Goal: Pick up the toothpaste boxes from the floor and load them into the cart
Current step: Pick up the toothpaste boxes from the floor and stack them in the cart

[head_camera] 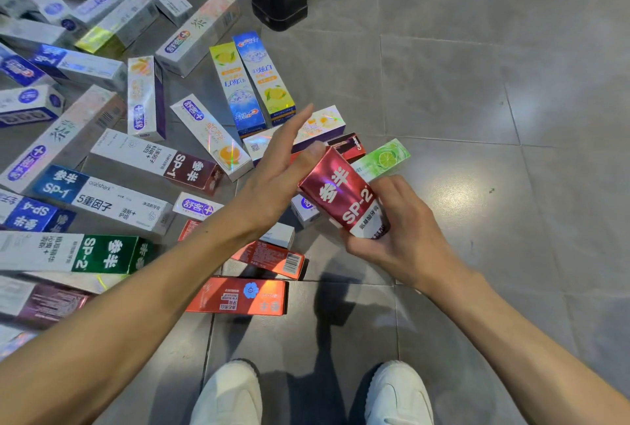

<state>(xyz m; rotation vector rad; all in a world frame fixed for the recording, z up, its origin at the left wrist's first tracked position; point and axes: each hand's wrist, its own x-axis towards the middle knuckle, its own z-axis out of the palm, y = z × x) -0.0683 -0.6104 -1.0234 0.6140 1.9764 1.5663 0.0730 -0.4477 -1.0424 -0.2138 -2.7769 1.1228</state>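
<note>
Right hand (392,223) grips the lower end of a red SP-2 box (344,192), its long axis tilting up and away to the left. Left hand (276,172), fingers straight, lies against the box's upper end. Remaining boxes on the floor lie left of the grip, nearer the left hand. Cart not identifiable.

Shop floor (toothpaste boxes (102,138) strewn)

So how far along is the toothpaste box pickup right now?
Nothing visibly loaded; no cart clearly in view. In hand: the right hand grips a red SP-2 box, the left hand open against it. Left: dozens on the floor, like the green SP-2 box.
</note>
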